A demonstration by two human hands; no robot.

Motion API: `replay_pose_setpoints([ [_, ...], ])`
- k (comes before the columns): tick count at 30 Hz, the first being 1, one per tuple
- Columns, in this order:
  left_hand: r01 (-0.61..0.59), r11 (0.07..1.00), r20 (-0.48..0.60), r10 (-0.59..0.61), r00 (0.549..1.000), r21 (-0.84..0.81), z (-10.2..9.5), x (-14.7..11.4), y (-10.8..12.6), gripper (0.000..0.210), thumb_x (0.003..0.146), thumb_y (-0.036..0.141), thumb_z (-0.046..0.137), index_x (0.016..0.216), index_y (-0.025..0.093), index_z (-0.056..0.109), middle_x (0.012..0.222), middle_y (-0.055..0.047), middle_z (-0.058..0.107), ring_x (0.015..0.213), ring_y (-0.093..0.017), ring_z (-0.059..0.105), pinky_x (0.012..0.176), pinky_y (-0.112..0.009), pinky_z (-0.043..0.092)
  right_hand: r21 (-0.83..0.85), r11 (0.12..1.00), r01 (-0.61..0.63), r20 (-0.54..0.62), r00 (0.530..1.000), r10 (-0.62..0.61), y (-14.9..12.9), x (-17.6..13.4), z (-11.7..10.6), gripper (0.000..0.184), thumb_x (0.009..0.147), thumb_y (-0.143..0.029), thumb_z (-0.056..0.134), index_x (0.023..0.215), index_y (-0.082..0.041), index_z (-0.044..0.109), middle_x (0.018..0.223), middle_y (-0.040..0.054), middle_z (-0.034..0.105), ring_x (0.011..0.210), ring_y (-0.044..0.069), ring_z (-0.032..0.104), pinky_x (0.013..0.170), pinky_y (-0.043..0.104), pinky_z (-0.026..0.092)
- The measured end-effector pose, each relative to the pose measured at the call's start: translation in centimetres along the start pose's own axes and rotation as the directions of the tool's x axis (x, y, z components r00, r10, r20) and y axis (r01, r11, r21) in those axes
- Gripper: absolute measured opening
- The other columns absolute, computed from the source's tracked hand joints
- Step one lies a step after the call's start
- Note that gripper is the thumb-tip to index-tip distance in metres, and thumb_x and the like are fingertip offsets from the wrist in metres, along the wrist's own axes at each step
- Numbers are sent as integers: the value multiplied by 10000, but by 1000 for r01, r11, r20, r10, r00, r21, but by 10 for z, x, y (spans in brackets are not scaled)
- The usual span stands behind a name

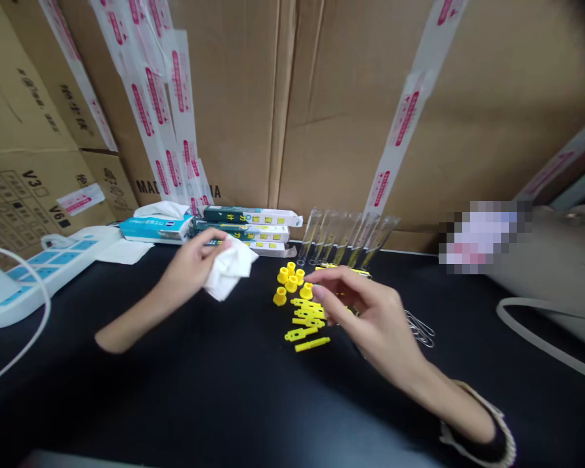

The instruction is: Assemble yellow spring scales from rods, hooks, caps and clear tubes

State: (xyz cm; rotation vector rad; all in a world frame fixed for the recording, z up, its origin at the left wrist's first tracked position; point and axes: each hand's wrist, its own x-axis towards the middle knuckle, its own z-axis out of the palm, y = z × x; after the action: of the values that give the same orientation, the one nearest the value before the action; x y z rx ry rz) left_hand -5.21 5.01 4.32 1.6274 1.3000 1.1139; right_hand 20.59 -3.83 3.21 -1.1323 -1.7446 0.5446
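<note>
Head view | white tissue (pixel 231 272) gripped by left hand (pixel 195 259), fingers closed, above black table (pixel 253 403) | right hand (pixel 370 315) half-curled beside yellow caps (pixel 291 284) and slim yellow pieces (pixel 312 344); whether anything is pinched cannot be told | clear tubes (pixel 342 244) ranged near table's back edge

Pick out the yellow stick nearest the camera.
The yellow stick at the front of the group, lowest in view; other visible sticks lie behind it, toward the yellow caps.
</note>
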Motion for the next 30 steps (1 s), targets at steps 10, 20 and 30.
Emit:
replay_pose_setpoints([
  [10,-248,958,153,226,962,146,40,-49,14,268,946,512,551,981,252,604,612,39,676,469,-140,577,415,-200,416,60,979,-192,177,968,179,-9,1,20,353,913,-473,629,692,-199,600,649,-25,562,521,104,479,466,219,372],
  [20,-9,976,283,72,956,-217,36,-38,7,406,815,533,723,1016,223,554,709,5,723,572,-176,678,478,-214,473,305,880,-363,237,924,299,2,9,13,422,854,-589,645,714,-198,577,695,-7,602,591,128,572,583,259,510],
  [30,119,931,399,30,916,-344,43,-39,2,451,789,388,798,1107,218,526,1077,-61,730,951,-236,718,746,-296,573,363,866,-344,249,931,266,0,7,14,392,865,-570,648,733,-206,586,743,-8,613,645,134,601,654,270,548],
])
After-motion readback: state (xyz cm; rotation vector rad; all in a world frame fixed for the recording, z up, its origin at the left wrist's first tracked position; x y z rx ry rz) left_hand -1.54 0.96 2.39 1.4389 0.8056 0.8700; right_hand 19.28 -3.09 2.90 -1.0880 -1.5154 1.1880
